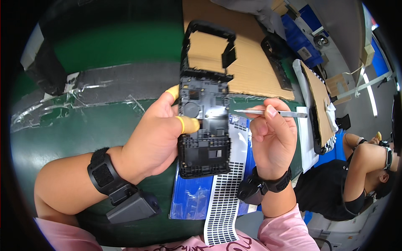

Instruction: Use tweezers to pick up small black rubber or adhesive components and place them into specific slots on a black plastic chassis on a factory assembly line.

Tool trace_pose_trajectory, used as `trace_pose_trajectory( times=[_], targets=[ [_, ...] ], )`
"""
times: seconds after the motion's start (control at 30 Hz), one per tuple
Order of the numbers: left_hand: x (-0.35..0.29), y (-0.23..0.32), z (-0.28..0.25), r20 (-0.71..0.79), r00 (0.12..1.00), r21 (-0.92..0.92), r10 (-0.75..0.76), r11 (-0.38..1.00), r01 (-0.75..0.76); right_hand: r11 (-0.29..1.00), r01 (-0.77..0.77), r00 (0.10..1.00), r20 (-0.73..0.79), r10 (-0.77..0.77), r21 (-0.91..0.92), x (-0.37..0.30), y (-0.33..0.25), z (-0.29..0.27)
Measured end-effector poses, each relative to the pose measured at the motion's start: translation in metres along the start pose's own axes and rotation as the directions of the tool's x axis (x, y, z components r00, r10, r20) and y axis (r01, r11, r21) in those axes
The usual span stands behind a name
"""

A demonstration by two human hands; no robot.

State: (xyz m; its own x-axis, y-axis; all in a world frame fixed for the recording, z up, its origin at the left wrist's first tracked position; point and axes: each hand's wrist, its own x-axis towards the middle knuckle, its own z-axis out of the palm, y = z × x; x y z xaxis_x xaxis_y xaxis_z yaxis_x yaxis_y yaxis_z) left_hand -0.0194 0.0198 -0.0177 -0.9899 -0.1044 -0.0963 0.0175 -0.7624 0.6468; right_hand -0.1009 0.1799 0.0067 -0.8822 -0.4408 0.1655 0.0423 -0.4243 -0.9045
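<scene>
A black plastic device housing point(204, 106) is held upright in my left hand point(157, 129), which grips its left edge. Yellow finger cots cover the thumb, lying across the housing's inner face, and a fingertip behind it. The housing has a large rectangular opening at its far end and moulded ribs and recesses below. To its right, my right hand point(274, 140) pinches a pair of metal tweezers point(289, 113) between thumb and fingers. The tweezers' tips point left, close to the housing's right edge. Below lies a white sheet with rows of small black stickers point(224, 201).
Under the sticker sheet is a blue board point(190, 196). A cardboard sheet point(255, 62) covers the far part of the green table point(54, 138), with a black frame-like part point(278, 62) on it. Blue bins point(297, 39) stand far right. At right another person point(356, 175) is sitting.
</scene>
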Motion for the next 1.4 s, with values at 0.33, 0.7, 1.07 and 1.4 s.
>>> trace_pose_trajectory(
  times=[0.33, 0.7, 1.07, 1.4],
  targets=[
    [0.098, 0.089, -0.035, -0.214, 0.794, 0.655, 0.569, 0.687, -0.315, 0.999, -0.035, 0.912, 0.410, 0.030, 0.004, -0.020, -0.017, -0.003],
    [-0.006, 0.083, -0.052, 0.008, 0.880, 0.930, 0.476, 0.320, -0.181, 0.846, -0.322, 0.412, 0.868, -0.279, 0.425, -0.047, -0.049, 0.000],
    [-0.085, 0.052, -0.072, -0.223, 0.850, 0.749, 0.478, 0.642, -0.165, 0.651, -0.228, 0.443, 0.672, -0.593, 0.724, -0.114, -0.064, 0.064],
    [-0.079, 0.052, -0.078, -0.190, 0.866, 0.729, 0.463, 0.658, -0.191, 0.625, -0.432, 0.314, 0.759, -0.571, 0.650, -0.154, -0.091, 0.081]
  ],
)
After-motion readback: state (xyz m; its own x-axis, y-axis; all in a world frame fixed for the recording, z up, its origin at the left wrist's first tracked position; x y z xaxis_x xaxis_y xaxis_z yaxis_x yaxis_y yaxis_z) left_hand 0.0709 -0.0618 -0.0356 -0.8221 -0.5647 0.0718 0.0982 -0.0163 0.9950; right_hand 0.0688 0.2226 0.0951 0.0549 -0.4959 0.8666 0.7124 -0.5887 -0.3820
